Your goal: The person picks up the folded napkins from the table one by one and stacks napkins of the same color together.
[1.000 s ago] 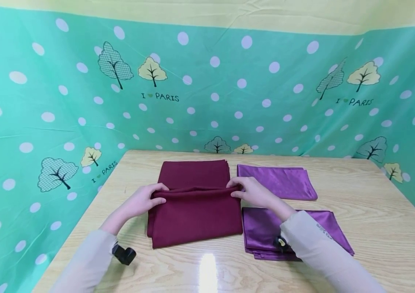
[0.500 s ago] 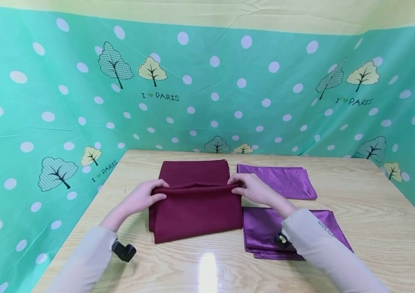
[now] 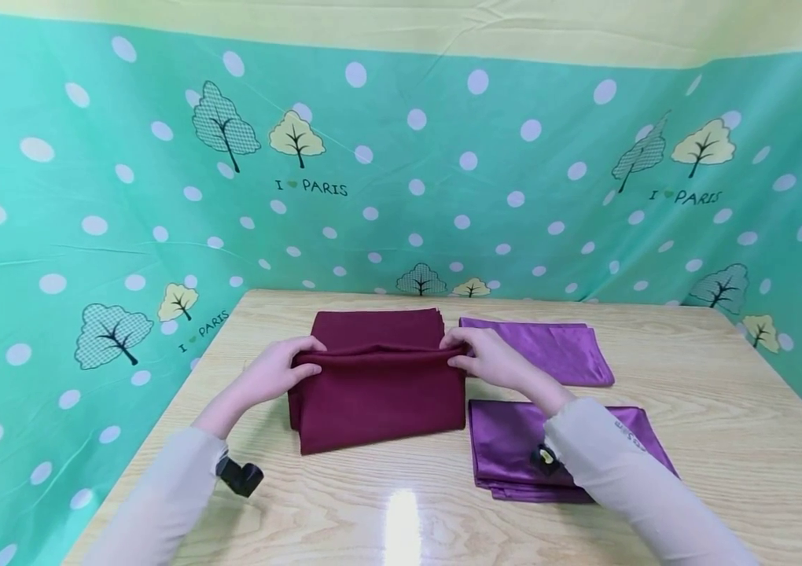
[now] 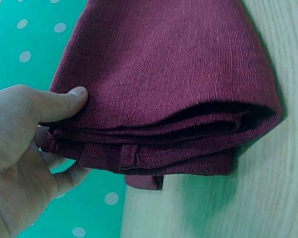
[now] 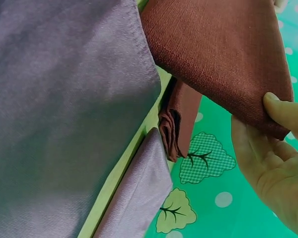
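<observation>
Both hands hold a folded maroon cloth by its far edge, one at each end. My left hand pinches the left corner, thumb on top and fingers beneath the stacked layers, as the left wrist view shows. At the opposite corner my right hand pinches the same cloth between thumb and fingers. The held edge is lifted and the cloth slopes down toward me. Just behind it lies another folded maroon cloth, partly hidden by the lifted one; its layered end shows in the right wrist view.
A folded shiny purple cloth lies at the back right of the wooden table. Nearer, a second folded purple cloth lies under my right forearm. A green dotted curtain hangs behind the table and along its sides.
Both hands have risen a little and moved away from me with the maroon cloth. Its near edge has shifted back across the table. The purple cloths have not moved.
</observation>
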